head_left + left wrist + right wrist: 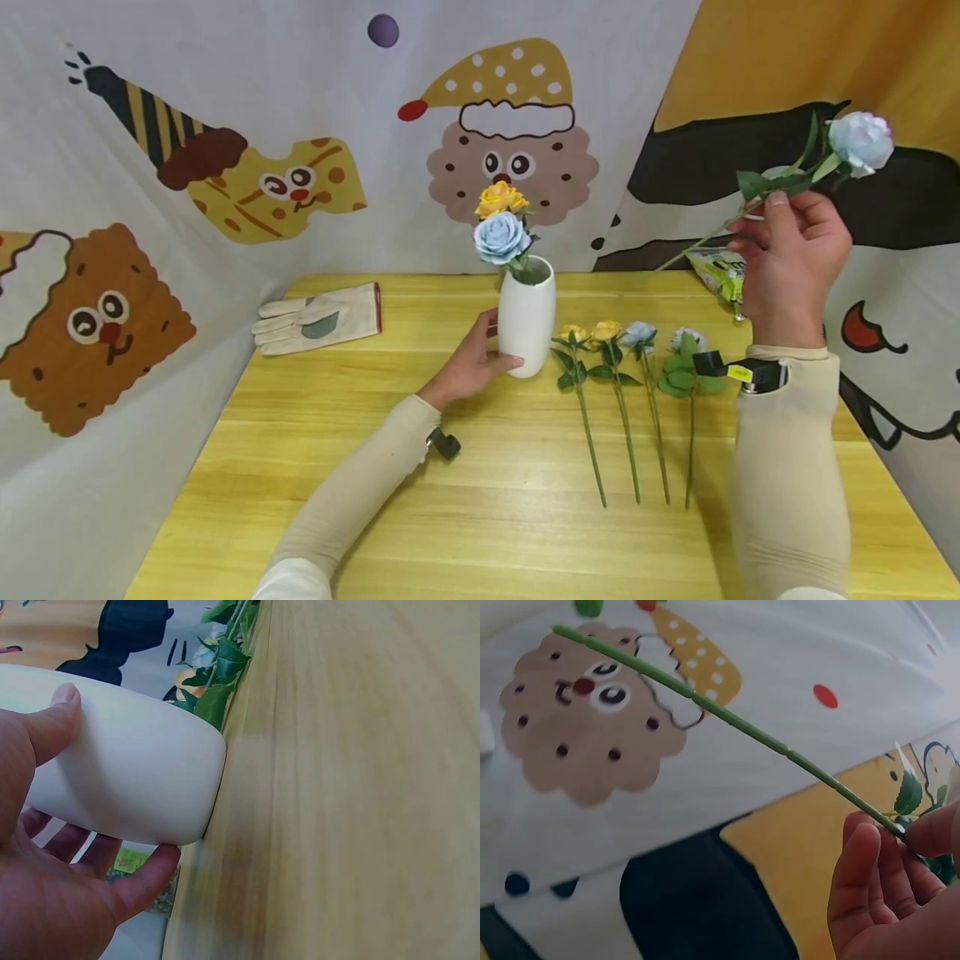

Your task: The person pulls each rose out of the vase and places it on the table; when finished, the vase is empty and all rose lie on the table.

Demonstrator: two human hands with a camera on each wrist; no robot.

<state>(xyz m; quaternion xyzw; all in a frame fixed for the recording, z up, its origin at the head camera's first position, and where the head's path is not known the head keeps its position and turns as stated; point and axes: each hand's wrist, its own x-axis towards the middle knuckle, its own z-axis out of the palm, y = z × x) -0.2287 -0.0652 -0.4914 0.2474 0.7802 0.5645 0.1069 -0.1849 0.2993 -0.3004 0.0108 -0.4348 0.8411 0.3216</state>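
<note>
A white vase point(527, 321) stands upright on the table, holding a yellow rose point(501, 200) and a blue rose point(500, 237). My left hand point(471, 357) grips the vase low on its left side, thumb across the front and fingers behind. Raised at the right, my right hand point(798, 254) pinches the stem of a pale blue rose point(861, 143) just below its leaves. In the right wrist view the bare green stem point(742, 733) slants up and left from the fingers. Two yellow roses point(606, 331) and two bluish ones point(639, 335) lie in a row right of the vase.
A white work glove point(318, 319) lies at the table's back left. At the back right, behind the right forearm, is a green packet point(718, 273). A printed cloth point(300, 50) hangs along the table's back and sides.
</note>
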